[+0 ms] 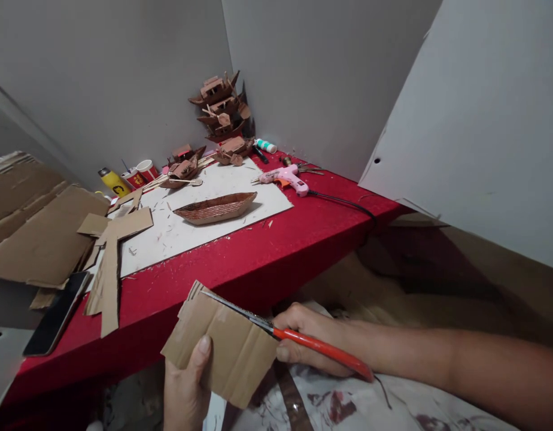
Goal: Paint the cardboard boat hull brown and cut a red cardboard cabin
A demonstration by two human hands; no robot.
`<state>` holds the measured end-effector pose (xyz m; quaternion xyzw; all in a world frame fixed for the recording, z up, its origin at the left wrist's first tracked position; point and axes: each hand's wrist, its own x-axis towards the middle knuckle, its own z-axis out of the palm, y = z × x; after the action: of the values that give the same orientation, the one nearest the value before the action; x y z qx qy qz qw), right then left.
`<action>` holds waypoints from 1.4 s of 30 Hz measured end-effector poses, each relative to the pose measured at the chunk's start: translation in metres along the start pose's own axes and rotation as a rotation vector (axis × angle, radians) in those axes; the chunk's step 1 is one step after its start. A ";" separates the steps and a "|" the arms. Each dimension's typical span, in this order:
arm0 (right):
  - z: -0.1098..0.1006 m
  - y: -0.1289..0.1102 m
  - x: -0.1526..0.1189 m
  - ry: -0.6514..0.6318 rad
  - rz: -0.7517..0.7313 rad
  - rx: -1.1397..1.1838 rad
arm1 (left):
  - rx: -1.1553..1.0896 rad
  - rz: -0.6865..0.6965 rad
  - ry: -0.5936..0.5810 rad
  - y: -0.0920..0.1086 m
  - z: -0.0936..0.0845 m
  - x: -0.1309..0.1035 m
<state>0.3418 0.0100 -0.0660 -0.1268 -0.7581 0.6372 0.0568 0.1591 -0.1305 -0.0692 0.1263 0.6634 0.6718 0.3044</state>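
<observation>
My left hand (189, 383) grips a piece of brown corrugated cardboard (227, 347), thumb on its upper face, the other fingers hidden behind it. My right hand (310, 338) is closed round the red handles of a pair of scissors (321, 347). The scissor blades lie along the cardboard's upper edge, reaching almost to its far left corner. Both hands are in front of the red table's near edge. Beyond them on a white board (204, 239) rests an open cardboard boat hull (216, 208), ribbed inside.
Finished model boats (222, 108) are stacked in the corner, with others on the red table (276, 251). A pink glue gun (288, 178) trails a black cord rightward. Cardboard sheets (47, 233), cut strips (111, 275) and a phone (56, 314) lie left. Cups (146, 170) and a yellow bottle (114, 181) stand behind.
</observation>
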 end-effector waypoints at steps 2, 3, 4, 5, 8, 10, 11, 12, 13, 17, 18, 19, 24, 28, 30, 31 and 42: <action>0.000 0.000 0.002 0.011 -0.003 -0.053 | 0.037 0.021 0.014 -0.002 -0.001 -0.003; 0.000 -0.001 0.003 0.013 -0.005 -0.094 | 0.059 0.031 0.021 -0.004 -0.002 -0.005; -0.001 -0.002 0.004 0.009 -0.013 -0.129 | 0.077 0.038 0.025 -0.005 -0.004 -0.007; -0.002 -0.004 0.005 -0.001 -0.023 -0.152 | 0.090 0.040 0.031 -0.007 -0.005 -0.009; -0.002 -0.009 0.009 -0.043 -0.023 -0.135 | 0.116 0.051 0.061 -0.010 -0.012 -0.013; 0.002 -0.008 0.013 -0.062 -0.005 -0.099 | 0.131 0.053 0.076 -0.010 -0.016 -0.014; 0.005 -0.006 0.016 -0.071 0.005 -0.080 | 0.133 0.049 0.083 -0.009 -0.019 -0.015; 0.008 -0.004 0.019 -0.079 0.012 -0.059 | 0.131 0.039 0.096 -0.008 -0.022 -0.015; 0.012 -0.002 0.024 -0.091 0.021 -0.038 | 0.123 0.023 0.115 -0.007 -0.027 -0.016; 0.033 0.004 0.052 -0.193 0.105 0.002 | 0.043 -0.111 0.216 -0.003 -0.057 -0.023; 0.039 0.004 0.062 -0.240 0.143 0.001 | 0.017 -0.145 0.240 -0.002 -0.068 -0.026; 0.045 0.003 0.071 -0.298 0.181 -0.001 | -0.007 -0.172 0.264 0.000 -0.081 -0.029; 0.064 -0.013 0.102 -0.487 0.214 -0.215 | -0.147 -0.244 0.442 0.008 -0.140 -0.045; 0.046 -0.047 0.098 -0.313 0.078 -0.539 | -0.231 -0.119 0.612 0.019 -0.149 -0.039; 0.027 -0.067 0.094 -0.194 -0.006 -0.605 | -0.227 -0.001 0.597 0.032 -0.134 -0.028; 0.017 -0.077 0.092 -0.121 -0.028 -0.643 | -0.223 0.060 0.562 0.041 -0.123 -0.021; -0.053 -0.080 0.134 0.324 -0.095 -1.091 | -0.331 0.440 0.173 0.124 0.007 0.073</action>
<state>0.2168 0.0830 0.0124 -0.1996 -0.9638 0.1225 0.1273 0.0758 -0.0745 0.0345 0.1577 0.5249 0.8292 0.1101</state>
